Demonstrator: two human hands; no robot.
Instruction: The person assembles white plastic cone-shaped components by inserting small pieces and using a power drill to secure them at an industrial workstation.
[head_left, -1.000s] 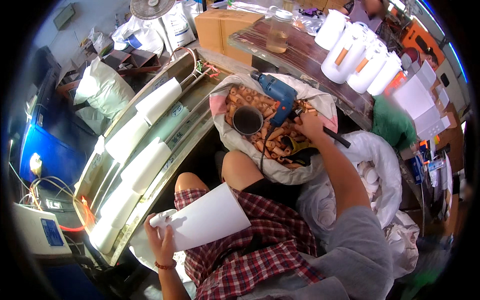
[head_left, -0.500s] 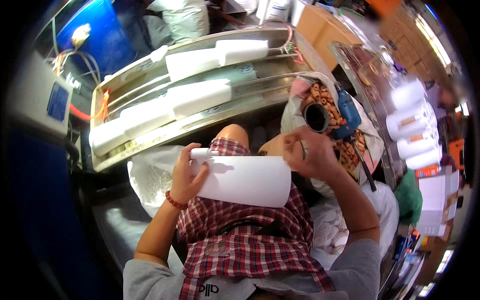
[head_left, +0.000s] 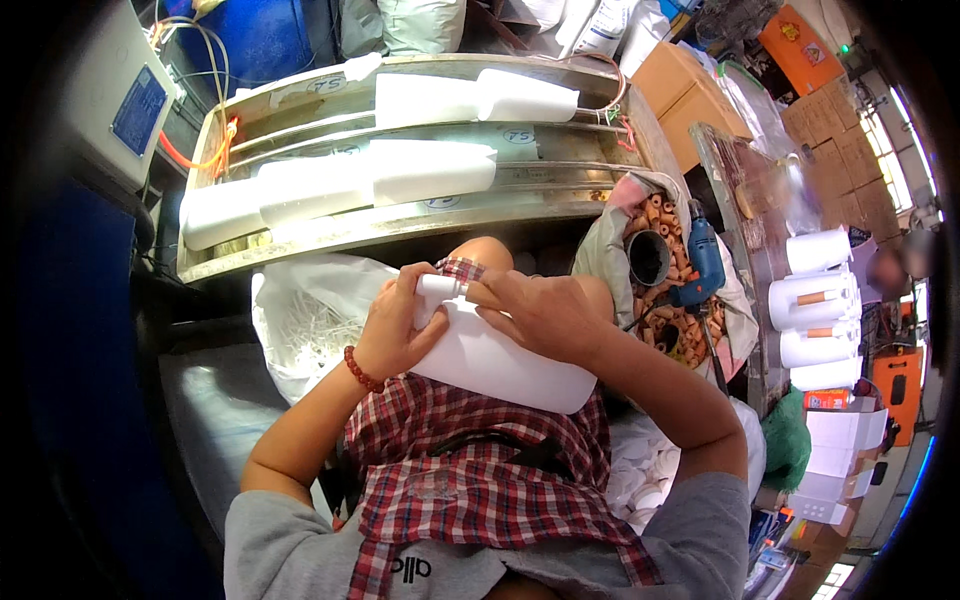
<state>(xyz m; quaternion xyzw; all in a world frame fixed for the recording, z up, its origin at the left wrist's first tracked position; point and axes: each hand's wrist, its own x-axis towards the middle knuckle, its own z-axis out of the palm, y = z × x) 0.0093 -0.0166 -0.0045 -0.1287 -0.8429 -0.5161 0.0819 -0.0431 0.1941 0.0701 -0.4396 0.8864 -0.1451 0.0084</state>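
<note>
In the head view, a white cylinder (head_left: 525, 368) lies slantwise across the person's lap. The left hand (head_left: 395, 325) grips its end around a white stub (head_left: 437, 287); the right hand (head_left: 540, 312) has its fingers closed on a tan tube (head_left: 483, 295) at that stub's tip. A sack (head_left: 738, 345) near the right knee holds many tan pieces (head_left: 662, 213), a dark cup (head_left: 648, 255) and a blue drill (head_left: 706, 258). The white bag (head_left: 347, 273) at left contains thin white strips (head_left: 312, 325); another bag (head_left: 754, 440), beside the right elbow, holds white pieces (head_left: 635, 470). Five white cylinders sit in a long trough (head_left: 570, 207). Its near edge runs beyond the knees, leaving a dark gap before the lap. The sack and the table (head_left: 722, 165) edge bound the right side.
</note>
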